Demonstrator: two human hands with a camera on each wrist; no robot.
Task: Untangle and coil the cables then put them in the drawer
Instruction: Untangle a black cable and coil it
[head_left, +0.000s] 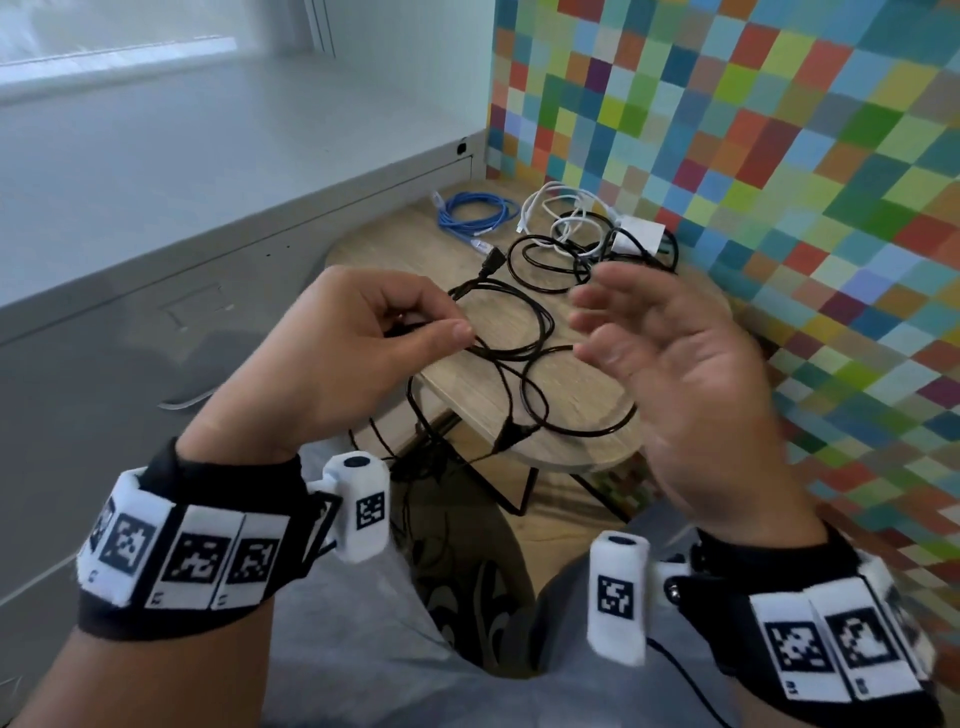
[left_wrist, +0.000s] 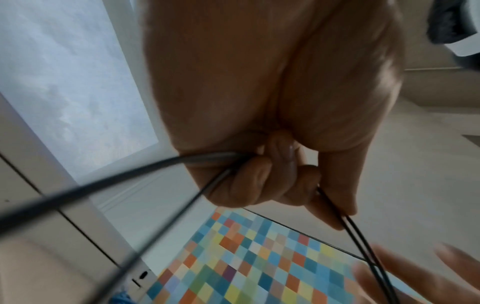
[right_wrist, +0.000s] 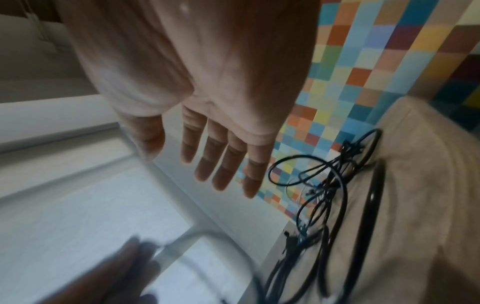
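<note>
My left hand (head_left: 363, 332) pinches loops of a long black cable (head_left: 524, 332) above the near end of a small wooden table (head_left: 571, 384). In the left wrist view the curled fingers (left_wrist: 254, 181) hold several black strands (left_wrist: 145, 170). The cable's other loops lie on the table and hang off its front edge. My right hand (head_left: 670, 364) hovers to the right of it, fingers straight and spread, holding nothing; the right wrist view shows its empty palm (right_wrist: 207, 82) above the cables. A coiled blue cable (head_left: 475, 213) lies at the table's far left. A tangle of white and black cables (head_left: 587, 239) lies at the far right.
A grey cabinet (head_left: 156, 291) with a recessed drawer handle stands to the left of the table. A wall of coloured squares (head_left: 753, 130) runs close along the right. A white power adapter (head_left: 641, 234) sits in the far tangle. My lap in grey cloth is below.
</note>
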